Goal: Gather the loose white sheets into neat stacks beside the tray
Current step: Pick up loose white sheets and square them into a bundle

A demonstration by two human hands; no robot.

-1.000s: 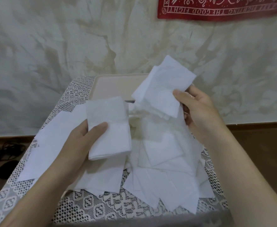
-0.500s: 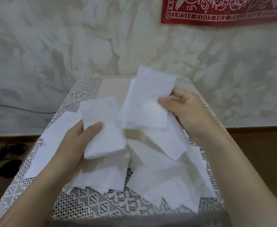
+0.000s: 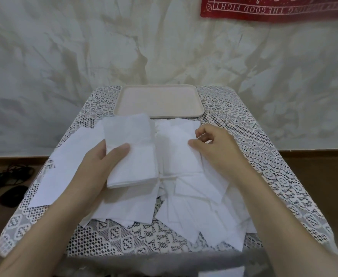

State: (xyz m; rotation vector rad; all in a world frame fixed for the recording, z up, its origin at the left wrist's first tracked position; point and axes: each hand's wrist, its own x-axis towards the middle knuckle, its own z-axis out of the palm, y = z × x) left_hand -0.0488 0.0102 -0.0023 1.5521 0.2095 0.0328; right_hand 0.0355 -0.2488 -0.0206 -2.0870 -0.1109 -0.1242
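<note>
My left hand grips a thick stack of white sheets, thumb on top, held just above the table. My right hand rests on a single white sheet lying flat to the right of the stack, thumb and fingers pinching its right edge. Several loose white sheets lie scattered over the near half of the table, overlapping each other. The pale beige tray sits at the far edge of the table, with nothing in it.
A white lace cloth covers the small table. A marbled wall stands right behind it, with a red banner at the top right. Black cables and a dark mouse lie on the brown floor at the left.
My right hand has brought its sheet down from the air and laid it flat on the table beside the stack. The left hand has kept its stack. The tray has come into full view.
</note>
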